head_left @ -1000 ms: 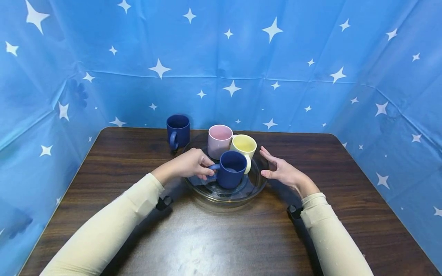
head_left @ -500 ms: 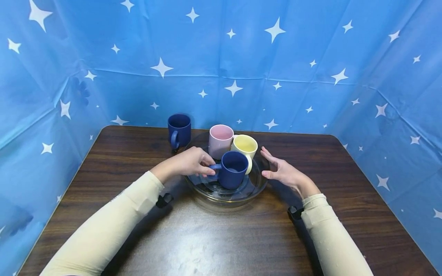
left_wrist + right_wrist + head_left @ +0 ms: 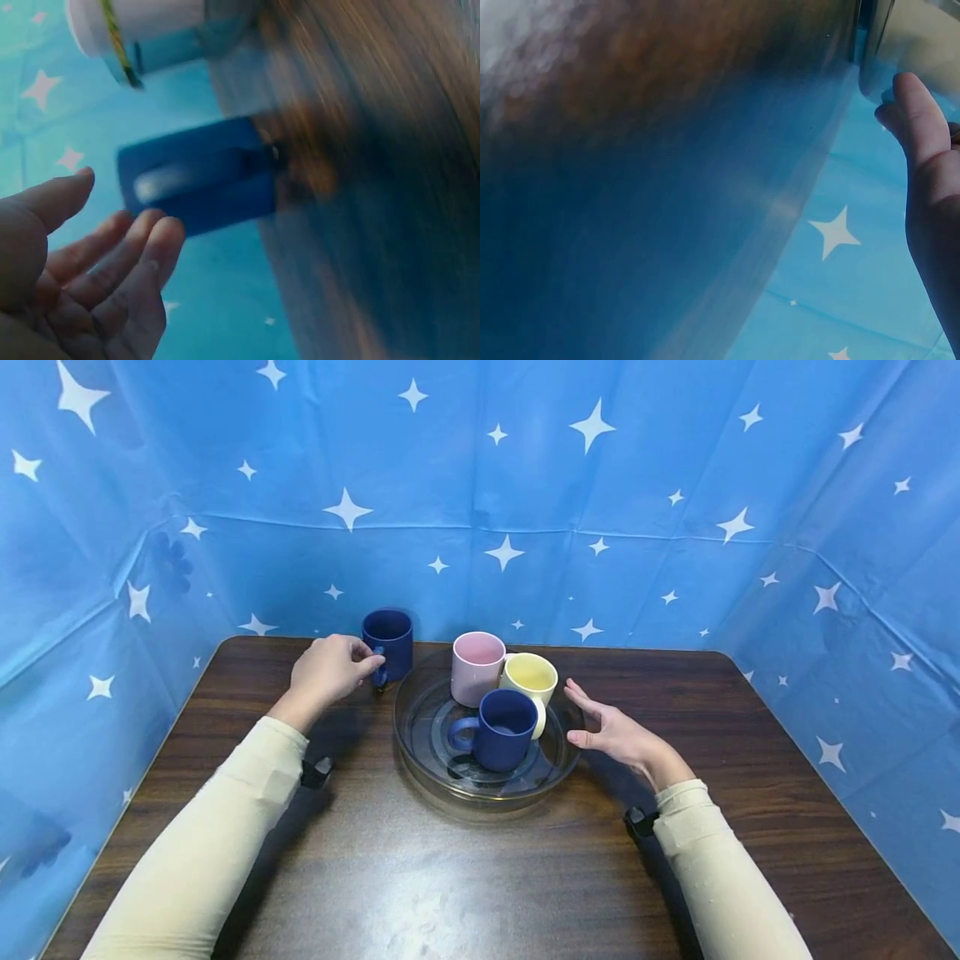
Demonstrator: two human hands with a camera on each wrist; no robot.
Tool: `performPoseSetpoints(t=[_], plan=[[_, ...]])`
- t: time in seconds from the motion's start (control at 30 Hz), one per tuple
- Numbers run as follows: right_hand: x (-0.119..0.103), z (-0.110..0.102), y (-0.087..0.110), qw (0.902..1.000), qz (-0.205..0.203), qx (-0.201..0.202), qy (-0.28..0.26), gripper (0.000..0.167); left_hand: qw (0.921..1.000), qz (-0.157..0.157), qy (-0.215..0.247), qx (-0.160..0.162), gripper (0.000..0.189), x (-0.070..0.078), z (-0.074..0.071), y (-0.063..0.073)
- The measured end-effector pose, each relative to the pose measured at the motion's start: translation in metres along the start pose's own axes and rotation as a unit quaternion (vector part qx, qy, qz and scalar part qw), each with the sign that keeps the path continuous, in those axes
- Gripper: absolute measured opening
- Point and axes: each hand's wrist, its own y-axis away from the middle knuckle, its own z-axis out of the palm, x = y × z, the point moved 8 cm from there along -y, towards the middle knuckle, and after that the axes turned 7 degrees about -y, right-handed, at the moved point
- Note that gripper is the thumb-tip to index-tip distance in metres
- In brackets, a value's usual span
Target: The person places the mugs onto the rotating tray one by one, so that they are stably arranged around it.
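At the back left a dark blue mug (image 3: 388,643) stands on the table, its handle towards my left hand (image 3: 327,675). The thumb and fingertips of that hand are at the handle; in the left wrist view they are apart, with the blurred blue mug (image 3: 199,202) just beyond them. A round clear glass dish (image 3: 420,760) holds a pink mug (image 3: 472,681), a pale yellow mug (image 3: 521,672) and a second blue mug (image 3: 504,743), all upright. My right hand (image 3: 618,739) is at the dish's right rim, thumb and fingers spread. Whether it touches the glass cannot be told.
The dark wooden table (image 3: 480,877) ends at a blue curtain (image 3: 480,485) with white stars at the back and sides. The glass dish lies close to the right of the back-left mug.
My left hand has let go of the handle of the blue mug in the dish and moved left and back to the other blue mug. The right hand has stayed in place.
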Motion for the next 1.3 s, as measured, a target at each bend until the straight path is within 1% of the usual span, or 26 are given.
performPoseSetpoints(t=[0.07,0.13,0.27,0.33,0.4,0.5,0.6,0.8,0.93,1.07,1.3], plan=[[0.000,0.000,0.000,1.0000,0.002,0.002,0.000,0.086,0.9997,-0.021,-0.015,0.006,0.040,-0.010,0.002,-0.004],[0.000,0.000,0.000,1.0000,0.005,0.003,-0.002,0.085,0.9994,-0.030,-0.018,0.003,0.043,-0.015,0.007,-0.008],[0.001,0.002,0.000,0.9999,0.009,0.002,-0.005,0.083,0.9990,-0.038,-0.007,-0.020,0.044,-0.018,0.023,-0.015],[0.002,0.003,-0.001,0.9999,0.009,0.000,-0.007,0.084,0.9985,-0.046,0.014,-0.025,0.041,-0.018,0.029,-0.017],[0.002,0.004,-0.001,0.9999,0.007,-0.001,-0.008,0.084,0.9974,-0.053,0.043,-0.022,0.036,-0.020,0.033,-0.019],[0.000,0.003,-0.002,0.9999,0.007,0.001,-0.011,0.084,0.9937,-0.059,0.096,-0.005,0.031,-0.021,0.036,-0.021],[-0.002,0.003,-0.003,0.9999,0.008,0.002,-0.010,0.081,0.9907,-0.058,0.122,0.010,0.030,-0.020,0.036,-0.021],[-0.002,0.001,-0.004,0.9998,0.014,0.005,-0.012,0.081,0.9906,-0.060,0.119,0.029,0.030,-0.020,0.036,-0.021],[-0.002,0.001,-0.004,0.9998,0.010,0.007,-0.013,0.083,0.9912,-0.061,0.110,0.041,0.029,-0.020,0.035,-0.020],[-0.001,0.001,-0.002,0.9999,0.006,0.008,-0.012,0.084,0.9928,-0.053,0.095,0.049,0.029,-0.018,0.031,-0.017],[0.001,-0.001,0.000,0.9998,0.010,0.005,-0.014,0.084,0.9948,-0.032,0.078,0.058,0.028,-0.010,0.024,-0.015]])
